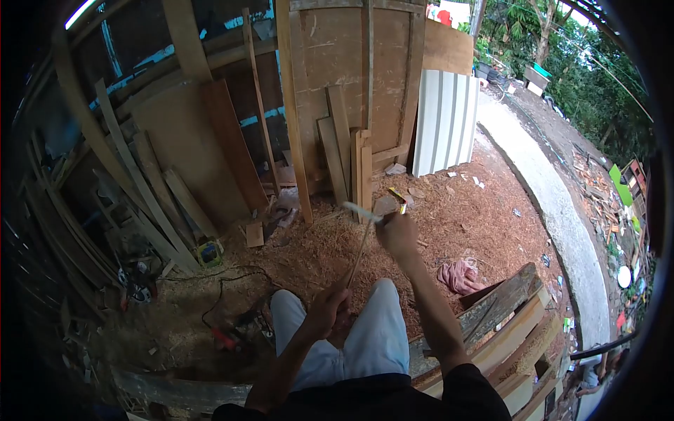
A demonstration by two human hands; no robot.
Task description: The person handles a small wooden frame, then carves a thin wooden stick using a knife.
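Observation:
A thin wooden stick [361, 254] slants up from my left hand [328, 310], whose fingers are wrapped round its lower end above my knees. My right hand [397, 235] is closed on a pale, narrow tool [360, 212], which lies across the stick's upper end. Whether the tool has a blade cannot be made out. Just beyond my right hand, a yellow and black object [398, 196] rests on the ground. The palms of both hands are hidden.
Wooden boards [335, 147] lean on the plywood wall ahead. Corrugated sheet [446, 123] stands at its right. A pink cloth [462, 275] lies on the shavings, near stacked planks [505, 330] at the right. A cable and red-handled tool [223, 338] are at the left.

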